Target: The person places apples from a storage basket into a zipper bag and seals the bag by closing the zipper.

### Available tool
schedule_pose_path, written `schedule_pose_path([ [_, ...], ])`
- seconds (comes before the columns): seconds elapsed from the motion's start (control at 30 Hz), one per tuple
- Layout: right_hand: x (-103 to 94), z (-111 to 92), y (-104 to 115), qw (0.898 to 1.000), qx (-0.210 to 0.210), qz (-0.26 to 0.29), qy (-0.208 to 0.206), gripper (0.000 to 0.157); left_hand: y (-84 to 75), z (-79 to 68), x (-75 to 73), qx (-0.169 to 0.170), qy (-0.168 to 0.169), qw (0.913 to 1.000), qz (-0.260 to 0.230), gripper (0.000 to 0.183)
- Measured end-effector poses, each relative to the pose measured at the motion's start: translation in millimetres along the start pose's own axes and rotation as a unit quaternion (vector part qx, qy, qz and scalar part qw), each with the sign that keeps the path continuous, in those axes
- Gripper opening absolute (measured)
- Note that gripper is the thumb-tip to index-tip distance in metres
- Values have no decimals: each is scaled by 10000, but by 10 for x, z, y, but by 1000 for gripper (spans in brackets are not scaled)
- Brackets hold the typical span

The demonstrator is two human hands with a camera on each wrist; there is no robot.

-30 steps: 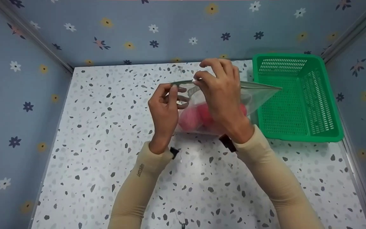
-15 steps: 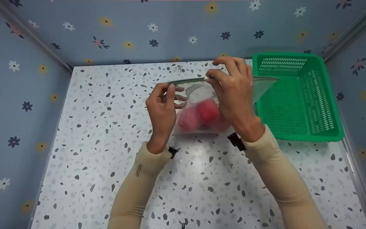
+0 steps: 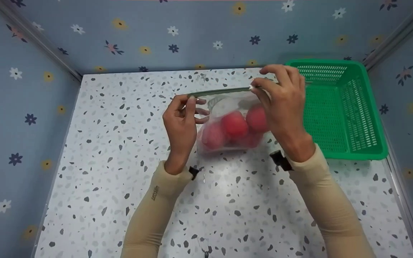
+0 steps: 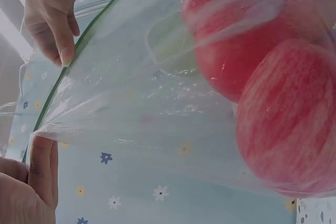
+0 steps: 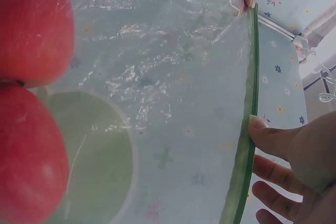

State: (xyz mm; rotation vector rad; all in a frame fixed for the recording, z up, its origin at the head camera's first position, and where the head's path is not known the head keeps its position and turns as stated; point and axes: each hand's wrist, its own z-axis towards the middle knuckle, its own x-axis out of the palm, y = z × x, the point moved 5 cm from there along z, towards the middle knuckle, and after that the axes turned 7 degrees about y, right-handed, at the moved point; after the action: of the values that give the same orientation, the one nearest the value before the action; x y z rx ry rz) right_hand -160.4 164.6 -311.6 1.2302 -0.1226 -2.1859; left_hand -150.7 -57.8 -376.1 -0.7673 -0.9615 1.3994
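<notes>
A clear zip bag (image 3: 228,102) with several red apples (image 3: 234,123) inside hangs upright between both hands. A green zip strip (image 3: 221,90) runs along its top edge. My left hand (image 3: 179,123) pinches the strip's left corner, its other fingers spread behind the bag. Farther right, my right hand (image 3: 281,98) pinches the strip between thumb and index finger, the rest raised and bent. Seen by the right wrist camera, the right thumb (image 5: 268,135) lies on the green strip. Streaked apple skin (image 4: 289,119) shows through the plastic in the left wrist view.
A green plastic basket (image 3: 369,107) with slotted walls stands at the right, partly behind the right hand. The speckled white tabletop (image 3: 120,172) lies below. Flower-printed blue walls (image 3: 192,43) close in the back and both sides.
My right hand has slid rightward along the zip strip, uncovering more apples. The left hand has stayed at its corner, shifting slightly left.
</notes>
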Motion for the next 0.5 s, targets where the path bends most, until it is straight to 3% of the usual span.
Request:
schedule_pose_path([
  [0.5, -182, -167, -325, 9992, 314, 142, -190, 15, 33, -33, -25, -13, -13, 10000, -78, 15],
])
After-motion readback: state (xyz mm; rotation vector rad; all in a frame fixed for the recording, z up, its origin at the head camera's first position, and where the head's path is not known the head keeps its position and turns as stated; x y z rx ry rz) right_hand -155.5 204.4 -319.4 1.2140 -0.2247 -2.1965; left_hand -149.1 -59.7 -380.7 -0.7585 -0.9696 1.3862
